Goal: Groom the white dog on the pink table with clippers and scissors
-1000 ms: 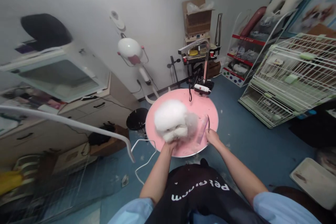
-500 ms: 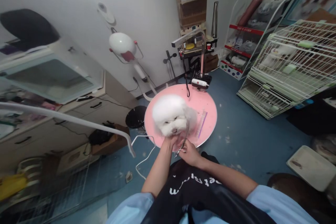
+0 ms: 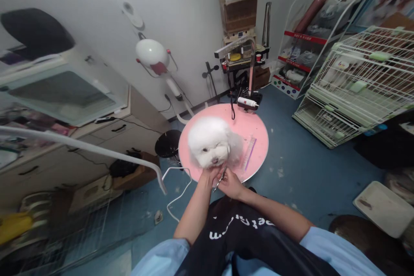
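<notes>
Table (image 3: 258, 125): round, pink, beneath the dog (image 3: 207, 133).
Dog: white, upon the table.
Left hand (image 3: 208, 174): beneath the dog's chin, finger closure not discernible; steady support would limit head movement.
Right hand (image 3: 231, 184): grasping scissors (image 3: 223, 174) near the dog's muzzle.
Scissors: blades beside the dog's cheek; tips best kept clear of its eyes.
Comb (image 3: 250, 154): right of the dog.

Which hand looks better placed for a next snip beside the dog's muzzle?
Probably the right hand: it holds the scissors, blades up beside the dog's face. The left hand is just below the face, apparently steadying it.
</notes>
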The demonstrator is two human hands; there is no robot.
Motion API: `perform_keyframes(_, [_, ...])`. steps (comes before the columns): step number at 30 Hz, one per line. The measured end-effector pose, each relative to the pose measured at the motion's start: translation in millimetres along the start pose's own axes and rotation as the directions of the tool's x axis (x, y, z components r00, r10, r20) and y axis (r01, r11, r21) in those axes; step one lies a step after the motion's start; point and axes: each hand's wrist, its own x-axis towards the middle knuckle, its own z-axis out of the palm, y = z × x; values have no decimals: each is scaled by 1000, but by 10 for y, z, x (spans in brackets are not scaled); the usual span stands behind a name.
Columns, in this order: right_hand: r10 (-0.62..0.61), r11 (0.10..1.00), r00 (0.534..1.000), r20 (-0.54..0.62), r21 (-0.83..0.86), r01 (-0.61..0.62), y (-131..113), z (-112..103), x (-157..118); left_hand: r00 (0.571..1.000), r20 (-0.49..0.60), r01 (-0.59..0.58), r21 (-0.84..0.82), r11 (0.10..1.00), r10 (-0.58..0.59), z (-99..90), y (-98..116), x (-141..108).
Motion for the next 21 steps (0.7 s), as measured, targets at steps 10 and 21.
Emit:
perform_keyframes(10, [58, 998, 997, 45, 6, -59, -19, -35, 8, 993, -121, -1, -63, 998, -7, 26, 48, -48])
perform_keyframes(21, [-103, 930, 995, -3, -354, 95, -31, -178, 9, 992, -113, 54, -73, 996, -62, 134, 78, -161])
